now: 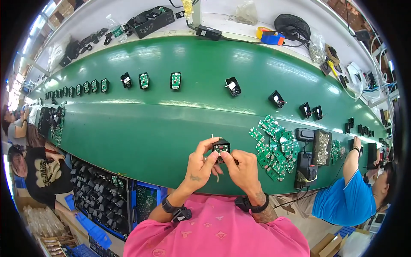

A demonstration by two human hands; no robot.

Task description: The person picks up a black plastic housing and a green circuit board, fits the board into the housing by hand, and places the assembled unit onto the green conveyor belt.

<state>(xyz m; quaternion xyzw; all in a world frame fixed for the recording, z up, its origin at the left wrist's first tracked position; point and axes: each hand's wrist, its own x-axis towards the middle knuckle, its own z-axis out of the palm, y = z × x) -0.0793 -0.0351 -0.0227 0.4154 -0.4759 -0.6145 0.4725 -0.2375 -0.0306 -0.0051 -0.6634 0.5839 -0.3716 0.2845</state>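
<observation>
Between my two hands, just above the near edge of the green bench, is a small black plastic housing (221,144) with a green circuit board inside. My left hand (202,162) wraps its left side, with the thumb on the board. On the right side my right hand (242,167) grips it, and that thumb also presses on the board. A thin pale wire or strip shows by my left fingers; its kind is unclear. To the right of my hands lies a loose pile of green circuit boards (280,147).
Black housings, some with boards (175,80), form a row along the green bench (141,124). A black box of small metal parts (322,147) stands right of the pile. A co-worker in blue (342,201) sits at right. A crate of black housings (98,192) is lower left.
</observation>
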